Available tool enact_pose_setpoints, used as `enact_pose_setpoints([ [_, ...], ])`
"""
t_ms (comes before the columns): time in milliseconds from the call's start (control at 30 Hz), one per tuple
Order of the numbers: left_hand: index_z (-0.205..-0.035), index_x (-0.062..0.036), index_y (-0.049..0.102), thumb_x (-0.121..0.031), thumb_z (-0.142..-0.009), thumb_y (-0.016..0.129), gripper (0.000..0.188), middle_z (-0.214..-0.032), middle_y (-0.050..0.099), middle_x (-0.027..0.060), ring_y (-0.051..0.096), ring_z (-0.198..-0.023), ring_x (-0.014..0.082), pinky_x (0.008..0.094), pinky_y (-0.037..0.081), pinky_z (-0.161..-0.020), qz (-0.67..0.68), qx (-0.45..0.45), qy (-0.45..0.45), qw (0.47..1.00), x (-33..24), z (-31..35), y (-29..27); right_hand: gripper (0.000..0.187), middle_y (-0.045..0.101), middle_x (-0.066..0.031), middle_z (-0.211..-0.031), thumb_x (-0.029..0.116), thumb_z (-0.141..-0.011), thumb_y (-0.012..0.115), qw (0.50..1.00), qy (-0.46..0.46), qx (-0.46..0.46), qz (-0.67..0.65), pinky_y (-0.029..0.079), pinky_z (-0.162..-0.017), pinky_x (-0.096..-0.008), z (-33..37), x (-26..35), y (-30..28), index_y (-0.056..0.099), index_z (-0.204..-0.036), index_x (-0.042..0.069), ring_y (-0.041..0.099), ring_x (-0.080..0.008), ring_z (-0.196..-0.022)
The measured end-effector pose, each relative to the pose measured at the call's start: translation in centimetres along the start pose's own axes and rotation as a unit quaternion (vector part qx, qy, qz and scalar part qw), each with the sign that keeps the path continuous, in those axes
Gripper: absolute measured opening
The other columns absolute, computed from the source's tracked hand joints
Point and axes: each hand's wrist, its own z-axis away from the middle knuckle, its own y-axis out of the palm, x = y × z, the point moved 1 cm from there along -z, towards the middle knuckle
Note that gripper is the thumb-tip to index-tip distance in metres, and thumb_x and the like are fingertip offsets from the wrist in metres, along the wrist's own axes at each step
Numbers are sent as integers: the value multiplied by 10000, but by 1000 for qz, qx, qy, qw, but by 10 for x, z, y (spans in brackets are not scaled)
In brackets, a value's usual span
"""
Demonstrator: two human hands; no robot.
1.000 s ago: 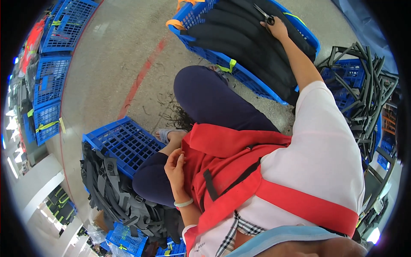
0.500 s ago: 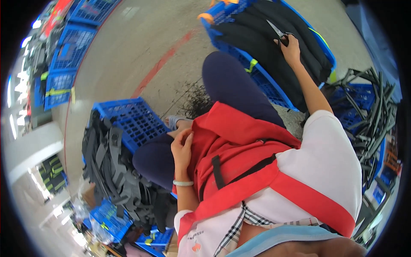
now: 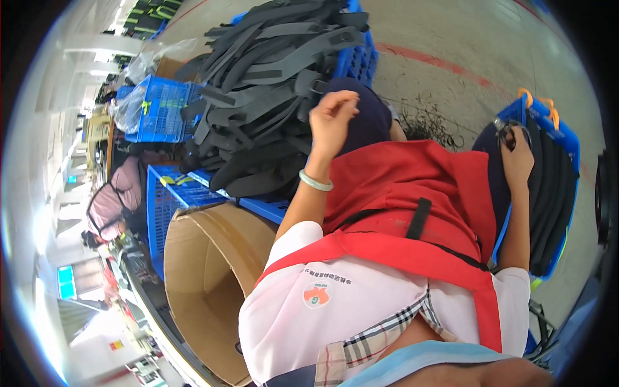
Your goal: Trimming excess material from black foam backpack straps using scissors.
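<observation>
My left hand [image 3: 333, 124] is raised beside a heap of dark grey straps [image 3: 274, 87], its fingers loosely bent and nothing visible between them. The straps have buckles and lie piled over a blue crate [image 3: 358, 61]. My right hand [image 3: 519, 161] is closed round the handles of a pair of scissors [image 3: 500, 124], held at the near side of a second blue crate [image 3: 570, 138]. Long black padded pieces [image 3: 553, 193] lie in rows in that crate. A red apron [image 3: 406, 171] covers my lap between the two hands.
A large open cardboard box [image 3: 213, 284] stands at my left. Behind it are more blue crates [image 3: 161, 109], one with clear plastic bags. A person in pink [image 3: 116, 197] is farther left. Black scraps [image 3: 425, 126] litter the floor ahead of me.
My view has swung left, toward the strap heap. The left hand has lifted from my lap to the straps. The right hand, with the scissors, has drawn back from over the black pieces.
</observation>
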Motion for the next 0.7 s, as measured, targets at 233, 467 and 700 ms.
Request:
enact_pose_setpoints([
  [233,-1228,88,428,-68,-924,561,367,-1167,537,227,586,-1052,354,388,513,-922,360,-236,-184,884,83,-78,-123,287,649,-138,-929,114,-797,663,988,-142,4,55,486,-724,-425,17,28,6,579,-1071,103,624,-355,-866],
  [467,-1064,45,499,-230,-954,567,303,-1014,562,147,583,-982,315,462,509,-909,463,-261,-266,804,161,-149,-128,277,634,-116,-885,90,-776,674,988,-128,85,19,481,-696,-413,9,54,29,571,-1033,89,622,-344,-826],
  [700,-944,32,590,-134,-948,532,176,-926,649,133,628,-948,265,388,542,-844,516,-151,-120,835,42,-89,-61,196,564,-45,-713,134,-849,669,975,-32,77,-207,425,-572,-293,-1,33,57,523,-921,25,563,-181,-624],
])
